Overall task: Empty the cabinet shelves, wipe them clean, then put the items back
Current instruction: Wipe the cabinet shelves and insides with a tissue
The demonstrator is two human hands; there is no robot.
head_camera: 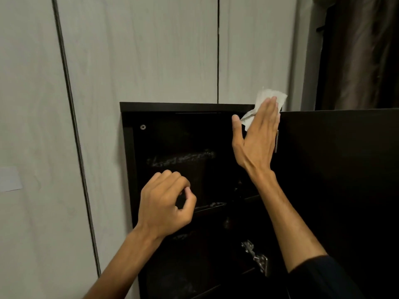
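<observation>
A dark brown cabinet (185, 107) stands against a pale wall with its door (336, 169) swung open to the right. Its shelves (212, 207) look dark and hold nothing I can make out; a pale dusty smear (181, 158) shows on the back panel. My right hand (257, 134) presses a white paper tissue (266, 102) flat against the cabinet's top right corner, fingers straight. My left hand (166, 203) hovers in front of the middle shelf, fingers loosely curled with nothing in them.
Pale wood-grain wall panels (138, 50) with dark seams surround the cabinet. A brown curtain (362, 50) hangs at the upper right. Metal hinges (257, 257) sit on the door's inner edge. A white paper note (9, 180) is stuck on the wall at left.
</observation>
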